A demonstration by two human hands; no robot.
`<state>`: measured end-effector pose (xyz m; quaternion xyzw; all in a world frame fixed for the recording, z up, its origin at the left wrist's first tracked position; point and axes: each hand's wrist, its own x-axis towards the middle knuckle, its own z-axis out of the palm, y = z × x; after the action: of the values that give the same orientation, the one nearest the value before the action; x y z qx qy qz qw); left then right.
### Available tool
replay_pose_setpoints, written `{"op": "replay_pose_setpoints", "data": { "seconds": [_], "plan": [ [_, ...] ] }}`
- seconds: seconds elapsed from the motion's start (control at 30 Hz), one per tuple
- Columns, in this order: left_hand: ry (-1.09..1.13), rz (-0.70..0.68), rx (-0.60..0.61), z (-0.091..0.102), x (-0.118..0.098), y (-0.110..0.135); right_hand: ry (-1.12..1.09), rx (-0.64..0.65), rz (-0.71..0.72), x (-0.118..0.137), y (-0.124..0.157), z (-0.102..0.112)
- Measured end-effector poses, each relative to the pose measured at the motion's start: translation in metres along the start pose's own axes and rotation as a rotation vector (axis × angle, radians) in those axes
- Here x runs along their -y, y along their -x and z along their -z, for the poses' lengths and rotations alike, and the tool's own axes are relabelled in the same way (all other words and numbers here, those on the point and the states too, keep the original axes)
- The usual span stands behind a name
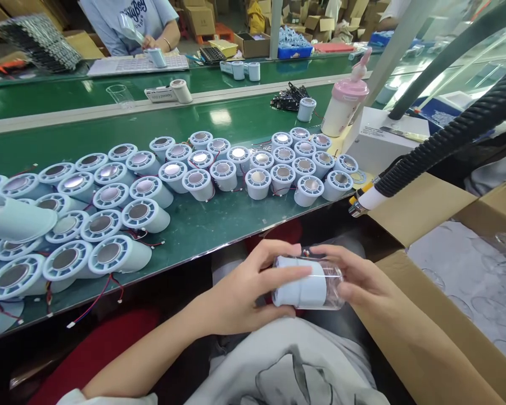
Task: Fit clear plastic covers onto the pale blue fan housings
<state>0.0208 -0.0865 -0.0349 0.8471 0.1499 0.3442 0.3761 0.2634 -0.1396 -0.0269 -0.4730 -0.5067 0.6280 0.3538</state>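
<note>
Above my lap, my left hand [255, 287] is closed around a light-blue cylindrical housing [301, 284], fingers on its top and thumb beneath. A clear plastic cylinder [334, 286] surrounds much of the housing, lying on its side. My right hand [365, 275] grips the clear cylinder's right end between thumb and fingers. Dark wiring shows behind the housing, partly covered by my fingers. On the green bench nearby stand several similar light-blue housings [258, 183] with round metal discs on top and thin red and black wires.
An open cardboard box [442, 304] with clear plastic cylinders is at my right. A black corrugated hose [451, 129] hangs over the bench's right end. A pink-lidded cup [346, 101] stands behind the housings. Across the bench, another person's hand [152, 42] holds a light-blue part.
</note>
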Motion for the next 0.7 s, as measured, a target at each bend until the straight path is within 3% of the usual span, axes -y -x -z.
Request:
{"op": "replay_pose_setpoints", "data": {
  "seconds": [0.1, 0.23, 0.43, 0.57, 0.7],
  "plan": [
    [0.117, 0.062, -0.039, -0.004, 0.002, -0.002, 0.124, 0.054, 0.078, 0.003, 0.005, -0.002],
    [0.307, 0.167, -0.037, -0.009, 0.005, -0.002, 0.182, 0.016, 0.124, 0.002, 0.010, -0.003],
    [0.205, 0.209, 0.068, -0.008, 0.003, -0.004, 0.017, 0.015, 0.012, -0.004, 0.012, -0.002],
    [0.206, 0.290, 0.085, -0.009, -0.001, -0.005, -0.141, 0.025, -0.085, -0.006, 0.008, -0.002],
    [0.208, 0.282, 0.093, -0.010, -0.003, -0.005, -0.231, 0.046, -0.126, -0.007, 0.006, -0.003]
  ]
}}
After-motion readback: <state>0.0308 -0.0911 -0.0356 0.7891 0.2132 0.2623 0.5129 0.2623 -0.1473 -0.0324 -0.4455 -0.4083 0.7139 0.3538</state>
